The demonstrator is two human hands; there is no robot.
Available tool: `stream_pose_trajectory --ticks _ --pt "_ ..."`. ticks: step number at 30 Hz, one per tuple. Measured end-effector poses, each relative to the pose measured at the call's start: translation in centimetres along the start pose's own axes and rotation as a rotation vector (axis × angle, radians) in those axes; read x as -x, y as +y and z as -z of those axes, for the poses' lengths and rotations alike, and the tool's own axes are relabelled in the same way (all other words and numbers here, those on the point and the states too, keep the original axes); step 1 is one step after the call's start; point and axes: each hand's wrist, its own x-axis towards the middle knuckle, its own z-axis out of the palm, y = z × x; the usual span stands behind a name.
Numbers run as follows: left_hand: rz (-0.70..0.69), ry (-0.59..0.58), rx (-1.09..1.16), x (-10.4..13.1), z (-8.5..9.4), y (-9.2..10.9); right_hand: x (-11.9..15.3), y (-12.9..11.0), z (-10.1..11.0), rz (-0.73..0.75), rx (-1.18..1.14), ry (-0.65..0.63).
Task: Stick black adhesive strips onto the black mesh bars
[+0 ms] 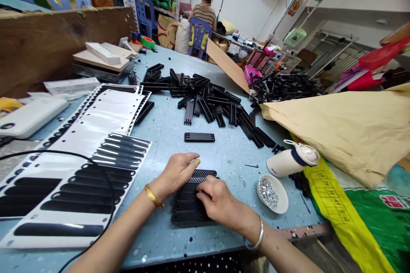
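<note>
Several flat black textured strips (188, 213) lie side by side at the table's near edge. My left hand (178, 173) rests at their upper left, fingers stretched out and thumb apart, holding nothing visible. Over the right part of the strips, my right hand (218, 198) has its fingertips pinched together; whatever is between them is hidden. A single black slotted piece (199, 137) lies just beyond my hands. To the right stands a white bowl (282, 204) with small shiny metal parts (268, 192).
A pile of black pieces (205, 98) spreads across the table behind. Sheets of black adhesive strips (96, 179) lie left, crossed by a black cable (110, 187). A white bottle (291, 160) lies tilted at right, near brown paper (346, 123). A person (205, 13) sits far back.
</note>
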Motion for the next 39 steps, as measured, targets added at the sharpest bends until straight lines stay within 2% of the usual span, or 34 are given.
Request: stream_pose_trajectory --ticks 4,10,13,19,25,29,33,35,39 --pt "0.080 0.114 0.026 1.3 1.1 0.1 -0.1 -0.1 0.0 0.043 0.055 -0.039" --pt "0.142 0.217 0.044 3.7 1.5 0.0 -0.4 1.8 0.2 0.046 -0.088 0.155" --pt "0.162 0.211 0.005 4.2 1.7 -0.1 -1.0 2.7 0.4 0.054 -0.123 0.211" --pt "0.192 0.144 -0.022 4.2 1.4 -0.9 -1.7 3.4 0.6 0.026 -0.218 0.240" --pt "0.178 0.086 0.103 4.5 0.4 -1.6 -1.6 4.4 1.3 -0.062 -0.205 0.329" --pt "0.170 0.108 0.084 4.7 -0.2 -1.5 -1.7 4.7 1.6 -0.061 -0.077 0.296" --pt "0.091 0.171 -0.102 4.1 -0.4 -1.3 -1.9 4.4 1.4 0.002 0.076 0.212" --pt "0.042 0.118 -0.203 3.5 -0.5 -0.9 -2.3 4.1 1.1 0.032 0.142 0.170" --pt "0.008 -0.061 -0.345 2.7 -1.0 0.2 -3.5 3.5 0.5 0.042 0.256 0.082"
